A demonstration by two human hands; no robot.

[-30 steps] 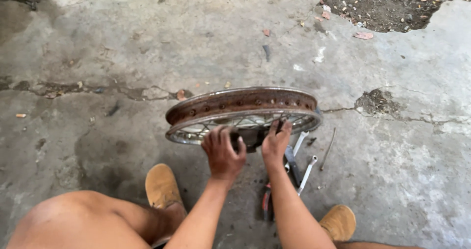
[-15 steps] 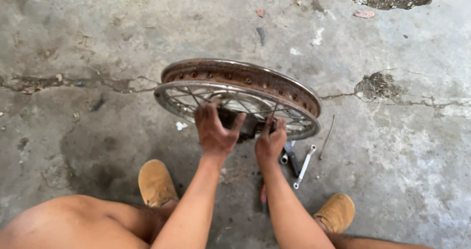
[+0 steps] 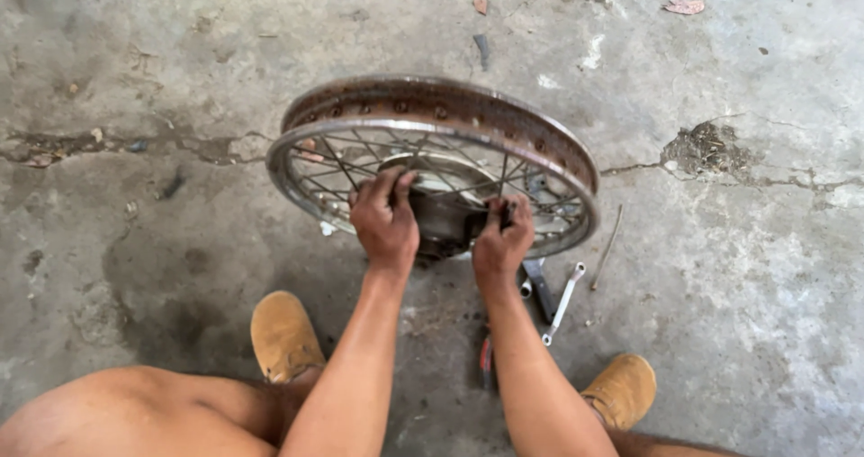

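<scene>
Head view, I see a rusty spoked wheel [image 3: 432, 165] tilted on the concrete floor [image 3: 135, 79], near the middle, my left hand [image 3: 385, 223] with fingers curled on the hub [image 3: 441, 214], my right hand [image 3: 502, 241] fingers pinching a spoke beside the hub, a wrench [image 3: 562, 302] on the floor just under the rim, tan shoes [image 3: 283, 336] nearer to me.

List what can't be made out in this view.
Head view only:
- Hub: partly hidden behind both hands and spokes.
- Left hand fingers' grip: hidden from here.
- Right hand: what it pinches is too small.
- Red tool: mostly behind the right forearm.
- Wheel underside: hidden.
</scene>
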